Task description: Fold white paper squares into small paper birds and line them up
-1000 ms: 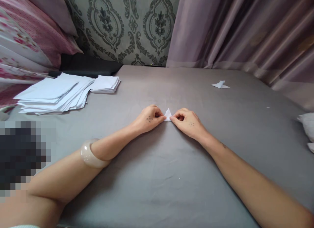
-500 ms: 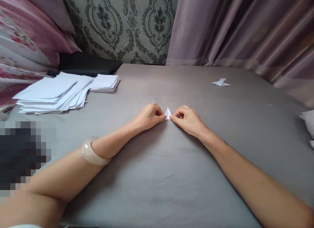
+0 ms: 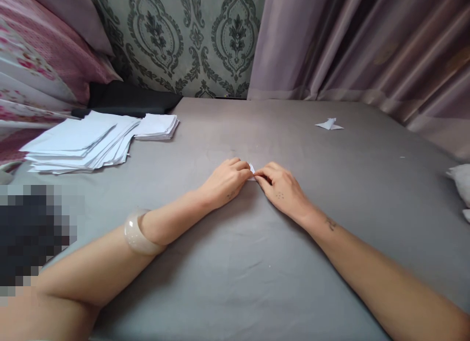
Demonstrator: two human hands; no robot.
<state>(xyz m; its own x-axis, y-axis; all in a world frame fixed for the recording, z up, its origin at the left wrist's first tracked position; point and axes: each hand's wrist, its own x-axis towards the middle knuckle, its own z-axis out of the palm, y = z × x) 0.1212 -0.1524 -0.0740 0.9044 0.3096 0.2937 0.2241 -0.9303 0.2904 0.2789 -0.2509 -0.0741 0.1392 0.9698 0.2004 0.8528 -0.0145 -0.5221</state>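
A small folded piece of white paper lies between my hands at the middle of the grey cloth-covered surface. My left hand, with a pale bangle on its forearm, is closed on the paper's left side. From the right, my right hand pinches the paper with thumb and forefinger. The fingertips of both hands almost meet over it. Most of the paper is hidden behind the left fingers; a pointed tip and a bit of the lower edge show.
At the left lies a large stack of white paper sheets, beside a stack of smaller sheets. A folded paper figure sits at the back right. Purple curtains and a patterned wall bound the far side.
My left hand has rolled over, its fingers now covering more of the folded paper. My right hand has turned slightly and stays at the paper's right side.
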